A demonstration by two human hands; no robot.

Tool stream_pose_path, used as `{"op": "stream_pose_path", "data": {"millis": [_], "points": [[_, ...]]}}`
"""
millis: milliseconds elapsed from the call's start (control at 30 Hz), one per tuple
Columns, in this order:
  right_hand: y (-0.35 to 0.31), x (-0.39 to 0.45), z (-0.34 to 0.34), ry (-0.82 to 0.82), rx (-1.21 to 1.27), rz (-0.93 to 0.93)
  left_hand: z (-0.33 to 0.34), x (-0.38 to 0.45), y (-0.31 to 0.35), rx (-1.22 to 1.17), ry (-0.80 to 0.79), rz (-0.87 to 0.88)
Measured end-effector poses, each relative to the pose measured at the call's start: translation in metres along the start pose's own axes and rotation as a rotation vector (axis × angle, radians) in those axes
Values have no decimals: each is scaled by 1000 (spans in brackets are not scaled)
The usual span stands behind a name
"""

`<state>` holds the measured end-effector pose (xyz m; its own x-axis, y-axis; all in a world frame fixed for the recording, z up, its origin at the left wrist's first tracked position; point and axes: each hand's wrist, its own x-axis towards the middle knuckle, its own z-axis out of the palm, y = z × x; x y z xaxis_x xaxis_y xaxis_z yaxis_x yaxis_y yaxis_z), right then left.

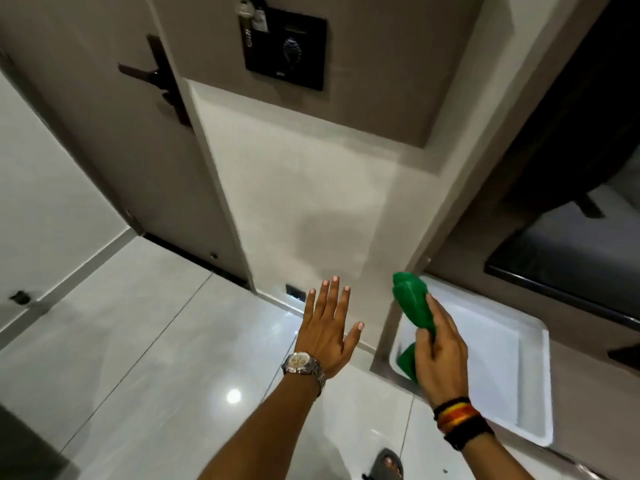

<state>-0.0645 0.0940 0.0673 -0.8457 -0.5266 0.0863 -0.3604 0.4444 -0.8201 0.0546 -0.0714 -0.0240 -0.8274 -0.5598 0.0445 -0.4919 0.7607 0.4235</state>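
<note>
My right hand [439, 348] grips a green cloth [414, 303] in front of the lower right part of a light wall panel [301, 188]; the cloth sticks out above and below my fingers. My left hand [327, 327] is held up with its fingers straight and spread, palm toward the lower part of the same panel, holding nothing. Whether the palm touches the wall I cannot tell. A metal watch sits on my left wrist and woven bands on my right.
A door with a dark lever handle [152, 76] stands to the left. A black wall panel with a key card [285, 46] hangs above. A white tray [502, 362] lies low on the right, under a dark counter edge [561, 292]. Glossy floor tiles [138, 341] spread below; my sandalled foot [388, 465] shows at the bottom.
</note>
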Motion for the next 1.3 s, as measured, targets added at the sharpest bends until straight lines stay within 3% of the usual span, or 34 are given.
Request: {"op": "stream_pose_path", "data": {"millis": [167,433,633,900,1000,1100,1200,1300], "points": [[-49,-24,61,-130,10,-108,-10,-31,-85,35,13,-31],[-20,-32,179,-384,-80,130,33,-115,-172,46,-36,-267],[99,-36,279,-567,-222,579,138,-175,-221,47,-126,-422],[310,-10,406,-600,-480,668,341,-177,-292,-7,-122,-583],[389,10,456,-551,-533,593,420,-156,-318,-80,-150,-599],[459,26,497,-544,-570,302,488,-131,-350,-84,-164,-566],[535,33,521,-816,-924,-121,545,-104,-390,-77,-173,-532],[600,33,525,-1016,-1120,-299,587,-82,-438,-25,-149,-457]]}}
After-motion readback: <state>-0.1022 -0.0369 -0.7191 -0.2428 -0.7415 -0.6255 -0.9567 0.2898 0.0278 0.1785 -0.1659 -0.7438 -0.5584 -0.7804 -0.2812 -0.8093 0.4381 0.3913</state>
